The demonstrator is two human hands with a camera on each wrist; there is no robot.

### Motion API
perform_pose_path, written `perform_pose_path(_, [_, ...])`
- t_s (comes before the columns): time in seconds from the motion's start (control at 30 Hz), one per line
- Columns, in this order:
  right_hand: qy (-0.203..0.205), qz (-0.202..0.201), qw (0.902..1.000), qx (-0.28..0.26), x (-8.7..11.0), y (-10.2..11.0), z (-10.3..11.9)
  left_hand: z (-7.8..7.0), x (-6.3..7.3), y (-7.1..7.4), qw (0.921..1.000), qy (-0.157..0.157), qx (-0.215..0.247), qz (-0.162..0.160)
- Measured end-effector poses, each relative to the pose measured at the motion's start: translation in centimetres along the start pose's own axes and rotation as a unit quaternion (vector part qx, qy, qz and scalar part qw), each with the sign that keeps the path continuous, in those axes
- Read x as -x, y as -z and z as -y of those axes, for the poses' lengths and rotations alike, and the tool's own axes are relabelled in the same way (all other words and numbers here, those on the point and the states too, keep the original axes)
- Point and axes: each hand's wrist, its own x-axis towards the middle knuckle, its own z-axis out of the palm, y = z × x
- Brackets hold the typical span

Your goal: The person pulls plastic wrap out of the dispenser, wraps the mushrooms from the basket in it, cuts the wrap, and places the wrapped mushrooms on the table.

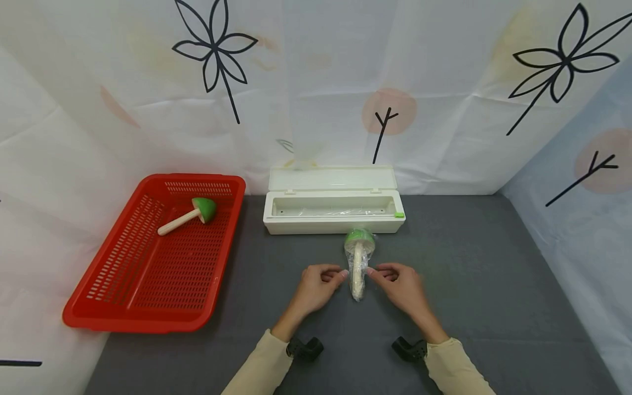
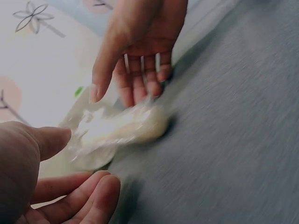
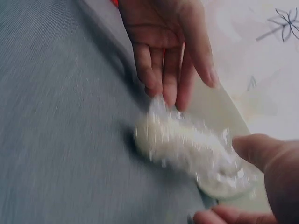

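Note:
A wooden darning mushroom with a green cap and a pale handle lies on the grey table, wrapped in clear cling film. My left hand is at its left side, fingertips right by the film. Opposite it, my right hand has its fingertips close to the handle. Both wrist views show the wrapped handle between the hands, with each thumb apart from its fingers. Loose film juts up near the handle's end, at the fingers of the left hand in the right wrist view.
Behind the wrapped mushroom stands a white cling film dispenser, lid raised, with a green slider at its right end. At the left is a red plastic basket holding another green-capped darning mushroom. A patterned white cloth hangs behind the table.

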Motion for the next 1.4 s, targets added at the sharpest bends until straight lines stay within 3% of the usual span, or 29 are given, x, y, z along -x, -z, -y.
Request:
perform_pose_path(0.33, [-0.019,-0.043,0.9982,0.036,-1.5,-2.7,2.5,1.6,0.1,3.4,0.9975,0.007,0.007,-0.069])
perform_pose_path(0.73, [0.025,-0.066,0.9972,-0.026,-1.3,-2.7,1.8,3.0,0.8,6.0,0.9938,0.013,0.001,-0.110])
perform_pose_path(1.03, [0.037,-0.067,0.9971,-0.005,-0.6,0.3,0.1,2.9,1.7,7.8,0.9916,0.022,0.001,-0.128])
perform_pose_path(1.4, [0.021,-0.092,0.9929,0.072,-1.4,6.9,-3.6,3.2,2.3,9.4,0.9891,0.021,-0.006,-0.145])
